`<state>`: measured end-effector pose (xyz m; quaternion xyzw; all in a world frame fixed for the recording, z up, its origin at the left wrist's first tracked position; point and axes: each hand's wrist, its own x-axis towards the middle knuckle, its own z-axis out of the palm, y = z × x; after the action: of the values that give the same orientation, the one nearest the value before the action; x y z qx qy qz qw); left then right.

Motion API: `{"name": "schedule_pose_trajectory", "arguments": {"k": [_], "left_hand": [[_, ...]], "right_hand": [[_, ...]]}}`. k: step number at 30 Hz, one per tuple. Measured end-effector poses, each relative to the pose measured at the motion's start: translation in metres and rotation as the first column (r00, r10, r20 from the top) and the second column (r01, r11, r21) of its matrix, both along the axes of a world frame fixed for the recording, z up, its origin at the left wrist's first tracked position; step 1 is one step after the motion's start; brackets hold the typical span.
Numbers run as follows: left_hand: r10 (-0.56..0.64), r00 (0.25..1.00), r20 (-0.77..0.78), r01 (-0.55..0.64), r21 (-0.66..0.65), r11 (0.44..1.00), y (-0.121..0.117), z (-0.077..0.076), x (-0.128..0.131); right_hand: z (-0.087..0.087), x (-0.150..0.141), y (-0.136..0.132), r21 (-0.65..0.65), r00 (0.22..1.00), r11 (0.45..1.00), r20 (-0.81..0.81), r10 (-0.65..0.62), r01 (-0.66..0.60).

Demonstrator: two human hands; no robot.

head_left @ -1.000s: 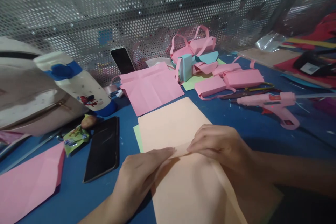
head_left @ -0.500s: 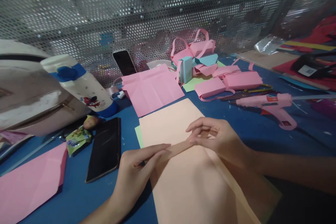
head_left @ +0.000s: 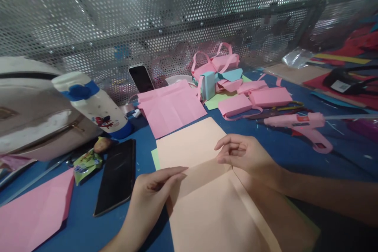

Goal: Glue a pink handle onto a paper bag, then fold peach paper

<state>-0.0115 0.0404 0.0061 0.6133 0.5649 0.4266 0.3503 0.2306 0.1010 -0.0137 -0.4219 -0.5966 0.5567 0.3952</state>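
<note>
A peach sheet of paper (head_left: 206, 212) lies lengthwise before me, creased into panels, with a band raised across its middle. My left hand (head_left: 153, 193) pinches the left end of that band between thumb and fingers. At the band's right end, my right hand (head_left: 251, 159) is closed on the paper with thumb and fingertips, its other fingers curled. A narrow flap runs along the sheet's right side. Green paper (head_left: 155, 159) peeks out from beneath the peach sheet's left edge.
Beyond the sheet lies creased pink paper (head_left: 174, 106), near several small pink paper bags (head_left: 270, 96). A pink glue gun (head_left: 307, 124) rests at right. On the left are a phone (head_left: 116, 177), a candy wrapper (head_left: 87, 164), a bottle (head_left: 97, 106) and a backpack (head_left: 32, 114).
The raised band across the peach paper has opened from a narrow strip into a wider panel. Both hands keep their hold; the camera view has tilted slightly upward.
</note>
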Motion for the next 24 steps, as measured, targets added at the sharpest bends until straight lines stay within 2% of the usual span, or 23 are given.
{"name": "schedule_pose_trajectory", "arguments": {"k": [5,24], "left_hand": [[0.005,0.999,-0.037,-0.003,0.057,0.998,0.0020,0.0010,0.0004],[-0.009,0.998,0.067,0.017,-0.119,0.993,0.0029,-0.0043,0.0005]], "right_hand": [[0.0006,-0.0004,0.0009,-0.019,1.000,1.000,-0.020,0.012,-0.012],[0.0030,-0.0013,-0.0002,0.036,0.999,0.999,0.044,-0.010,0.008]]}}
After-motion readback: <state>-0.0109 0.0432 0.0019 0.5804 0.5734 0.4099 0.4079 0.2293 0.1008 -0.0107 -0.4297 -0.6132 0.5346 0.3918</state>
